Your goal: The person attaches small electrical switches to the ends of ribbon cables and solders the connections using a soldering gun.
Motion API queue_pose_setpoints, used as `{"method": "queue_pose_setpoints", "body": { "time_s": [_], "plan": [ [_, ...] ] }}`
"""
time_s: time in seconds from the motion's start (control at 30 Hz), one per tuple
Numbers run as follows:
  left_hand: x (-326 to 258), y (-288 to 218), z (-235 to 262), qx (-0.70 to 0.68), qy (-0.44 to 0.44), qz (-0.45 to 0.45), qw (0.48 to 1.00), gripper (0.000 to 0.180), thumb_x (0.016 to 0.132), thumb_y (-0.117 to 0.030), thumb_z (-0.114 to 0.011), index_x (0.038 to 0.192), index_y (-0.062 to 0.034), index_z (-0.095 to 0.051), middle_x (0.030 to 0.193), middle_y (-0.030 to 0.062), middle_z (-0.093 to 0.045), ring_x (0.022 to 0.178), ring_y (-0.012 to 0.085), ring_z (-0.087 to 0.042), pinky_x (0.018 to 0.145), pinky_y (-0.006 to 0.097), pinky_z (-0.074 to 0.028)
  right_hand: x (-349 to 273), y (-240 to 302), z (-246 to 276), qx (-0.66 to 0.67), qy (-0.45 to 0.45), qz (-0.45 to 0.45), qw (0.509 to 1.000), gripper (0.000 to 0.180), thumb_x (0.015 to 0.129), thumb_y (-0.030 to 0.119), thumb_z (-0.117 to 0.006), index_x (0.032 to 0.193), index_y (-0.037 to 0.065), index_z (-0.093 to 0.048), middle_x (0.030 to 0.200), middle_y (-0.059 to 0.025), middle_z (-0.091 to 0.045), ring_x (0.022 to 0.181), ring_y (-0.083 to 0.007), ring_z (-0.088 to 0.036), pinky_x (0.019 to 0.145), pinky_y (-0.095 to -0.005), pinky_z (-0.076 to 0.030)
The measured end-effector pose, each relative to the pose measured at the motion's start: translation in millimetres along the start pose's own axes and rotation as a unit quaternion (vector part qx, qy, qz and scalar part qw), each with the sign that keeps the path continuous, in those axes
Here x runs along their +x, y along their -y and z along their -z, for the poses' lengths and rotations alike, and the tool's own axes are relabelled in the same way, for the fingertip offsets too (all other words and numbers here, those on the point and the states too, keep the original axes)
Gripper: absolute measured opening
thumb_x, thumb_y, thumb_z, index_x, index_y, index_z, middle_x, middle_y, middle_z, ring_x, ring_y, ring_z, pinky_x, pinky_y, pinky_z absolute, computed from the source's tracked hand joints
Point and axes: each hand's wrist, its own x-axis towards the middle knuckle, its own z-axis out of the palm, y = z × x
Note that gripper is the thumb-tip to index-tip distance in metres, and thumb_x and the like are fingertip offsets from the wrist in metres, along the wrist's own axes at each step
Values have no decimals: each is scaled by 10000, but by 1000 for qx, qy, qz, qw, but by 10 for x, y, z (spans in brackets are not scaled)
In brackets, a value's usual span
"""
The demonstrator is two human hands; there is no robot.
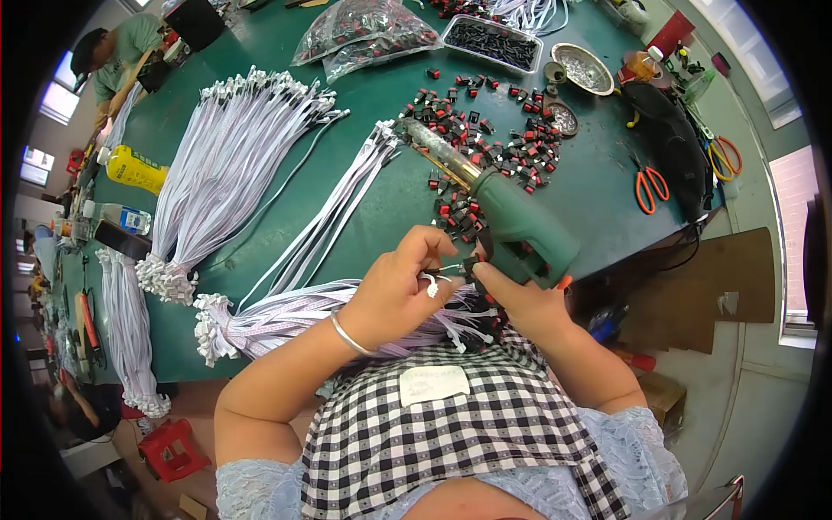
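Between my two hands, above the table's near edge, thin white wires run to a small black switch (471,263). My left hand (394,282) has thumb and fingers bent together around the white wire (431,284), whose end carries a small white connector. The thumb of my right hand (524,303) presses toward the black switch, which it pinches; its other fingers are mostly hidden. Just beyond the right hand lies a green pistol-shaped hot tool (524,221) with a metal barrel pointing far left. Under my forearms rests a bundle of white cables (286,325) with white connectors.
Red and black switches (520,147) lie scattered past the tool. Cable bundles (234,156) spread at left. A tray of black parts (491,43), plastic bags (368,39), a metal dish (582,69) and orange-handled scissors (650,189) surround them. Another person (121,61) sits far left.
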Motion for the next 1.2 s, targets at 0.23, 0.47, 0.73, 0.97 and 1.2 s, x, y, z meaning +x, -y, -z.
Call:
{"method": "queue_pose_setpoints", "body": {
  "time_s": [0.23,0.47,0.73,0.97,1.2],
  "plan": [
    [7,90,40,-187,-52,49,980,215,778,37,-552,949,-29,-441,765,-16,-484,617,17,-420,519,169,-336,-33,20,-45,20,-42,48,998,191,760,20,-641,940,29,-576,859,12,-586,757,-52,-538,656,-208,-441],
    [25,21,20,-198,-42,63,977,142,768,34,-583,875,-11,-500,692,-38,-489,594,13,-425,520,164,-337,-53,-9,-30,25,-21,44,999,194,764,24,-636,946,25,-568,860,8,-586,768,-53,-537,661,-209,-441],
    [21,36,8,-134,-66,40,988,124,762,-13,-645,861,-8,-569,749,0,-577,646,36,-483,577,179,-387,-63,-42,-23,12,-6,30,999,209,763,26,-642,954,35,-558,866,5,-581,782,-55,-540,667,-213,-449],
    [28,29,30,-102,-69,40,992,95,748,-51,-672,814,-18,-614,742,2,-594,670,55,-513,603,205,-416,-70,-49,-20,22,6,35,999,259,751,26,-661,986,42,-553,905,-5,-591,810,-75,-558,686,-223,-467],
    [38,32,104,-183,10,88,979,129,763,-78,-663,864,-27,-600,729,4,-578,683,52,-506,641,199,-420,6,-46,96,-101,96,168,976,280,757,27,-649,1020,42,-555,994,-20,-574,844,-72,-536,731,-228,-446]
  ]
}}
